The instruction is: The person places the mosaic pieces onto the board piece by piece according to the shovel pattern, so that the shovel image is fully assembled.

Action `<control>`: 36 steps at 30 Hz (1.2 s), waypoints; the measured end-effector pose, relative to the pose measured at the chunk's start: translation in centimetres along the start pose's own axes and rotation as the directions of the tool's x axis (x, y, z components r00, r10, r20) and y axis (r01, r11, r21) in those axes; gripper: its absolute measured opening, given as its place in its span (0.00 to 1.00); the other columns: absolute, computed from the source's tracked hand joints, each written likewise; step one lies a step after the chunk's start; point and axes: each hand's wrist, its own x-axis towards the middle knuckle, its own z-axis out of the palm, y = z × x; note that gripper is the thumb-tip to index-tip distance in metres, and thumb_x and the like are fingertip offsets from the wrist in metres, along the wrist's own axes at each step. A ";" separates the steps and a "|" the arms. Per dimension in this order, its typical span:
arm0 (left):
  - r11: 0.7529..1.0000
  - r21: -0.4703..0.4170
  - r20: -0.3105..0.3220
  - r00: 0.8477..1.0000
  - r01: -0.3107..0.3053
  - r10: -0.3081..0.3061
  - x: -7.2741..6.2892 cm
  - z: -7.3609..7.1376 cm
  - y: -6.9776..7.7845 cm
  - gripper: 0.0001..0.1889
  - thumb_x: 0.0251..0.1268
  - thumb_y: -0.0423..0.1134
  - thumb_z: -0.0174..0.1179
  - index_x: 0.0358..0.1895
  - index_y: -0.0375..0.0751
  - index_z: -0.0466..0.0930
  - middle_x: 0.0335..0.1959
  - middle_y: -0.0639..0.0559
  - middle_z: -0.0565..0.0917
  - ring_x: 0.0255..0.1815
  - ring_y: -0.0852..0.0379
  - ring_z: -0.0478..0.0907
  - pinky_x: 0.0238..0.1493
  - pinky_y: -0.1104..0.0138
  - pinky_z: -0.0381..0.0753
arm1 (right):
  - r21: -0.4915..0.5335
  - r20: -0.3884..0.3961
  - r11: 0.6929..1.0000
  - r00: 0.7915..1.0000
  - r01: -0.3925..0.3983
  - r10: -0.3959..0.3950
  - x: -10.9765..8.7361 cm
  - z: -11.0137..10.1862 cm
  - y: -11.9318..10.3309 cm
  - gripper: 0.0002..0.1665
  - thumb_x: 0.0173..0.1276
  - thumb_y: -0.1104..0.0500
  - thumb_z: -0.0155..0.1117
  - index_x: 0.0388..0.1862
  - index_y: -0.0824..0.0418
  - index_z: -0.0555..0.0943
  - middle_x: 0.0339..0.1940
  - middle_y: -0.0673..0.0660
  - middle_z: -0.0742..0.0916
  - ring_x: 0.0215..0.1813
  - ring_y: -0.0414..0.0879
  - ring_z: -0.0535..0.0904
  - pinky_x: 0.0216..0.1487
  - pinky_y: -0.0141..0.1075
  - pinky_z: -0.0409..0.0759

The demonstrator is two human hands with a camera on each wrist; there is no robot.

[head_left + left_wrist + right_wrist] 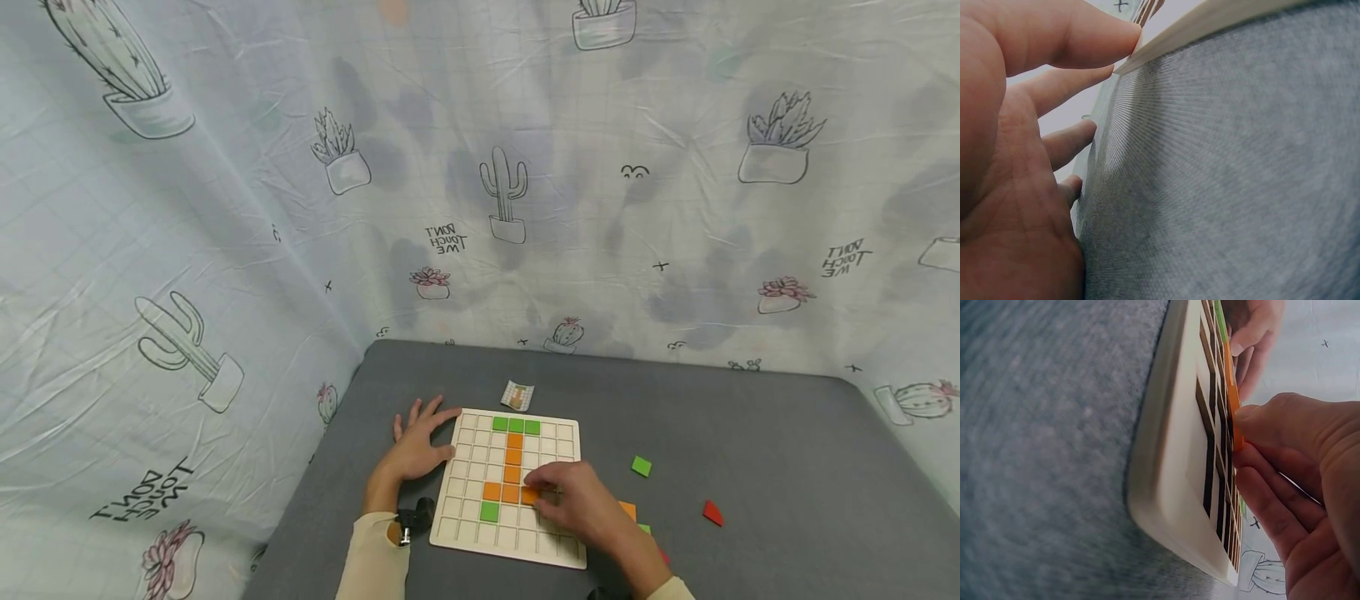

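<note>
A pale wooden grid board [459, 496] lies on the grey table. My right hand [585, 500] pinches a square orange tile [1237, 422] between thumb and fingers, at the right end of a short row of orange tiles [501, 492]. More orange tiles [513, 456] run up from that row to green tiles [516, 426] near the far edge. Another green tile [489, 511] sits below the row's left end. My left hand [415, 450] is spread beside the board, its thumb and forefinger at the left edge.
Beyond the board lies a small patterned card [517, 396]. To the right are a loose green tile [641, 466] and a red curved-edge piece [712, 512]. Another orange tile [627, 507] is partly hidden by the right forearm, near green and red pieces. A printed curtain hangs behind the table.
</note>
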 end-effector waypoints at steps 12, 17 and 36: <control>1.000 -0.016 0.006 1.000 -0.003 0.003 0.0 -0.1 0.1 0.35 0.66 0.31 0.68 0.78 0.46 0.78 0.89 0.33 0.57 0.91 0.24 0.37 0.81 0.26 0.23 | -0.110 0.027 0.994 1.000 0.011 -0.008 0.2 -0.2 -0.5 0.15 0.62 0.68 0.81 0.47 0.57 0.93 0.46 0.48 0.95 0.51 0.43 0.92 0.54 0.41 0.91; 1.000 -0.017 0.005 1.000 -0.003 0.004 0.0 -0.1 0.1 0.35 0.66 0.30 0.68 0.78 0.46 0.78 0.89 0.33 0.57 0.91 0.24 0.37 0.81 0.25 0.22 | -0.118 0.005 0.992 0.999 0.036 -0.035 0.1 -0.2 -0.5 0.16 0.62 0.68 0.81 0.48 0.58 0.93 0.46 0.49 0.95 0.52 0.45 0.92 0.54 0.42 0.91; 1.000 -0.015 -0.004 1.000 0.005 -0.005 -0.1 -0.1 0.2 0.35 0.65 0.31 0.69 0.78 0.46 0.79 0.89 0.34 0.58 0.91 0.24 0.37 0.81 0.25 0.23 | 0.044 -0.084 0.999 0.996 -0.008 0.012 -2.0 -2.0 0.8 0.16 0.64 0.65 0.82 0.51 0.57 0.93 0.47 0.51 0.95 0.44 0.44 0.91 0.46 0.41 0.91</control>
